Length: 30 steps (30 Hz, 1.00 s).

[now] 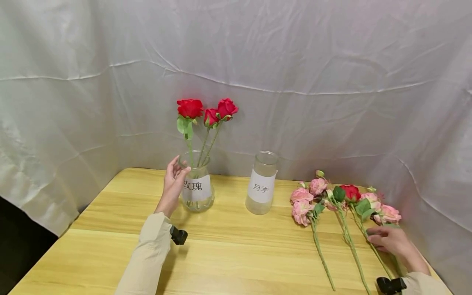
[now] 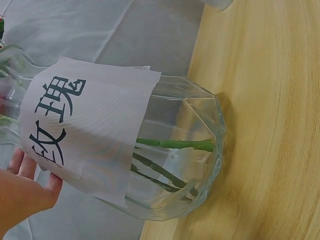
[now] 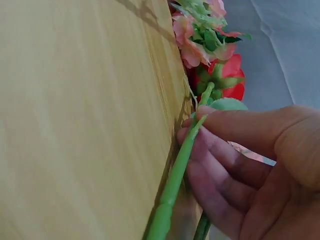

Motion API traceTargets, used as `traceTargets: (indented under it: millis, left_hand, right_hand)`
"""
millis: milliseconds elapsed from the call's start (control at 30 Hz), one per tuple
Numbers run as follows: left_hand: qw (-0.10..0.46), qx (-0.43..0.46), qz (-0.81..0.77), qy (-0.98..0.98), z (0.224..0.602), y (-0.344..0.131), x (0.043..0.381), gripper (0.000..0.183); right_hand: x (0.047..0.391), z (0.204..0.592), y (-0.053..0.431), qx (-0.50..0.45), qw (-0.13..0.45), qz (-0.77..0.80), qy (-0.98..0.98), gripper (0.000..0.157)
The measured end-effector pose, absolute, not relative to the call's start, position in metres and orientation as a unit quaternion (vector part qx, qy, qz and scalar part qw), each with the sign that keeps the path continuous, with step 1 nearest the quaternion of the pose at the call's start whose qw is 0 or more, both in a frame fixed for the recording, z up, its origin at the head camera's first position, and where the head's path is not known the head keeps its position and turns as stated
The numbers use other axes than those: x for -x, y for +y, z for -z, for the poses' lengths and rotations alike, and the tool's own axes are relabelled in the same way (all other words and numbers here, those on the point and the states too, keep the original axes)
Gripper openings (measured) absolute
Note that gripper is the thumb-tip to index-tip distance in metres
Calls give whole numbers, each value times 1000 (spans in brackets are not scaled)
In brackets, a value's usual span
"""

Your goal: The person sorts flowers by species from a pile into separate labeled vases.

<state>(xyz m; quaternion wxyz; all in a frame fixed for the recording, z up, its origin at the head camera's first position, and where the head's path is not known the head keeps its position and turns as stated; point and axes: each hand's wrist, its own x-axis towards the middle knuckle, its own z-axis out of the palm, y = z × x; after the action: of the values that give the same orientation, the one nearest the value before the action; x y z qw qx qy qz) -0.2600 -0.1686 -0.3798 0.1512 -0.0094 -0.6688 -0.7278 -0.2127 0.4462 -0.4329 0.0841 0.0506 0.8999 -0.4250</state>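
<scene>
Head view: near the right edge of the worktop [image 1: 221, 254], the right hand [image 1: 393, 242] pinches the stem [image 3: 172, 187] of the loose rose [image 1: 350, 192] between thumb and fingers; its bloom lies toward the far right corner, crowded by pink flowers [image 1: 301, 211]. Well apart from it, the left hand [image 1: 174, 186] is clamped on the neck of the wide vase [image 1: 205, 203], toward the far left corner, with the standing roses [image 1: 189, 108] rising out of it. The tall vase [image 1: 259, 207], with no flowers in it, stands near the far edge, between that vase and the pink flowers, and a curtain [image 1: 280, 102] hangs behind. The step in hand looks to be taking up the loose rose; to do it well, I would draw it back along its stem toward the near edge before lifting (its leaves could snag on the petals beside it), with a firm pinch and a steady hold on the glass. Counted: two hands, two vases, a label on each, one loose rose and three standing roses; the pink flowers overlap too much for a sure number.
</scene>
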Motion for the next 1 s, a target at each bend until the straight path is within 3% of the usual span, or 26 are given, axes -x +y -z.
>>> traceTargets:
  millis: [700,833,1000]
  left_hand:
    - [146,18,729,-668,382,-170,261,67]
    - [147,18,728,-670,382,-170,261,67]
    - [149,16,726,-672,382,-169,261,67]
  right_hand:
    - [207,413,433,-9,98,502,859,37]
    - [205,406,429,6,83,509,857,33]
    - [204,399,421,24,60,508,859,39]
